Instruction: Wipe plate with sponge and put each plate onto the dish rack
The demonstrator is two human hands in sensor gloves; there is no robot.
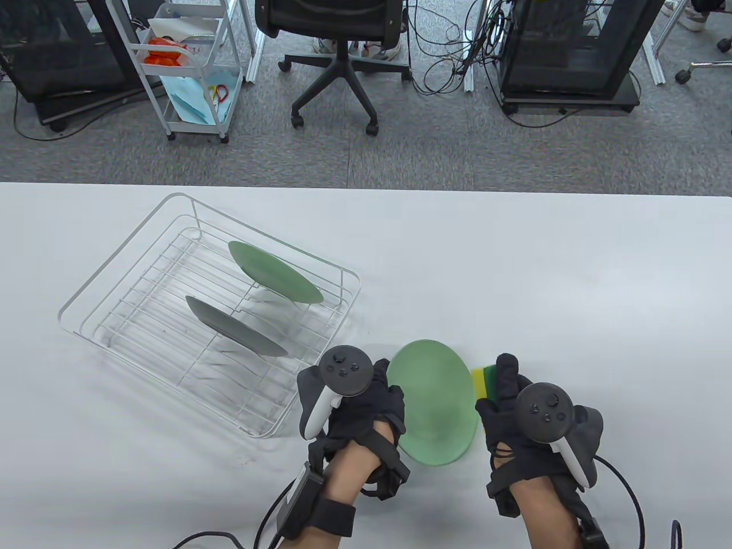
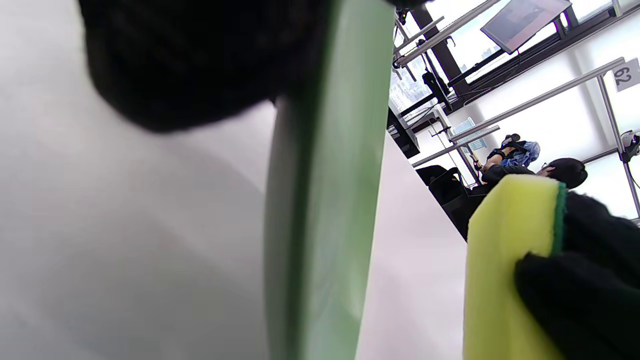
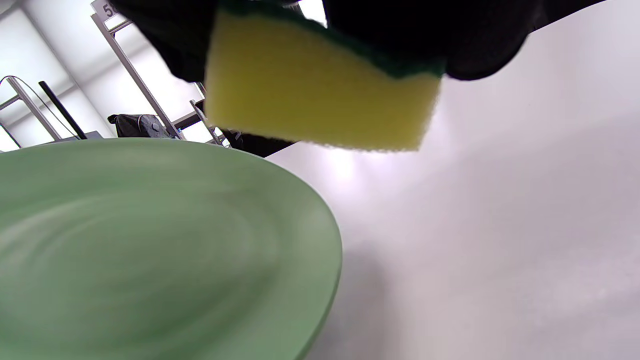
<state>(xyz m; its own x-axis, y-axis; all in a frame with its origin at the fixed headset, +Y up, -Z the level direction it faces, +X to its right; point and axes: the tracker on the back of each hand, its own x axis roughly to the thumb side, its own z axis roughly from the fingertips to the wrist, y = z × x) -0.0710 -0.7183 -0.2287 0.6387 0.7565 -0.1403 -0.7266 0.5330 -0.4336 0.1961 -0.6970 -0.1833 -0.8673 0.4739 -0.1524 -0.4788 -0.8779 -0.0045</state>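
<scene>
Two plates sit racked already; your left hand [image 1: 366, 412] grips the third plate [image 1: 433, 400] tilted above the table, right hand [image 1: 514, 412] pinching the sponge [image 1: 484, 382] just beside its rim; press too hard and it could slip.

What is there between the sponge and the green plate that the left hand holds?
Nothing: in the left wrist view only bare table shows between the sponge and the green plate. The right wrist view shows the same gap.
</scene>
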